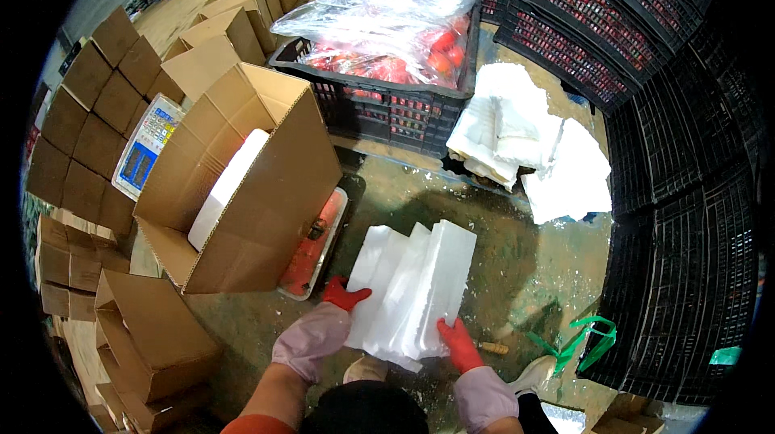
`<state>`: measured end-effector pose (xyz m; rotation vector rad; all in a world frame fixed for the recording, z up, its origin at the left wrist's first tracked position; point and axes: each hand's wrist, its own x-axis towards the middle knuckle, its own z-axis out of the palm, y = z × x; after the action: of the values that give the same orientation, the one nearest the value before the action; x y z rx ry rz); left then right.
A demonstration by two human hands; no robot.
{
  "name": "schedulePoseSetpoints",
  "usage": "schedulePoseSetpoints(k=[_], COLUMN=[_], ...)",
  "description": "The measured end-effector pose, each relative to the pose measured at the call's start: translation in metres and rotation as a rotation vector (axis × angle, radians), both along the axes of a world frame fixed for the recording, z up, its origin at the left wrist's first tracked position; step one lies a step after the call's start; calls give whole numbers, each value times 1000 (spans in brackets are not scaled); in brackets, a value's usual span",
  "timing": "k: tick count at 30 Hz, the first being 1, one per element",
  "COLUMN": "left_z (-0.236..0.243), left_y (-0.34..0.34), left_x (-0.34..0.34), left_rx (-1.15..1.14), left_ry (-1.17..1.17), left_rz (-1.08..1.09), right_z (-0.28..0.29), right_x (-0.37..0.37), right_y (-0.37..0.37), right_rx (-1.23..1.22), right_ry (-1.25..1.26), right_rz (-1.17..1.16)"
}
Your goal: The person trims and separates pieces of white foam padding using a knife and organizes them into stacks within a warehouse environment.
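Observation:
My left hand point(347, 295) and my right hand point(458, 343), both in red gloves with pale pink sleeve covers, grip a bundle of white foam panels point(413, 293) from its two sides. Several panels lean against one another, held low over the floor in front of me. To the left an open cardboard box point(262, 196) stands with its flaps up, and a white foam panel point(228, 189) lines its inside. Beside the box lies a shallow red tray point(311, 247) with a pale rim. My fingertips behind the foam are partly hidden.
Ahead, a black crate point(375, 119) holds red produce under clear plastic point(379, 18). Broken white foam point(517, 131) lies to its right. Black crates point(678, 272) are stacked along the right. A scale point(145, 147) stands left; a green strap point(593, 337) lies right.

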<state>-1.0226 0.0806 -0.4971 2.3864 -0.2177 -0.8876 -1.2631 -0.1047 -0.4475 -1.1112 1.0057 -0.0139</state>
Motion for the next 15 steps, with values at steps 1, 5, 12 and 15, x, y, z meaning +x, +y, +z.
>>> schedulePoseSetpoints(k=[1,5,12,15], left_z=[2,66,189,266], left_y=[0,-26,-100,-175], left_x=[0,-13,-5,30], left_rx=[-62,-143,-680,-762], left_ry=[32,416,302,223], left_rz=[19,-134,-297,-400], right_z=[7,46,163,198], right_x=[1,4,-6,13], right_y=[-2,-11,-70,-127], right_rx=[-1,66,-337,-438], right_ry=[-3,102,44,-178], right_rz=[1,4,-57,-274])
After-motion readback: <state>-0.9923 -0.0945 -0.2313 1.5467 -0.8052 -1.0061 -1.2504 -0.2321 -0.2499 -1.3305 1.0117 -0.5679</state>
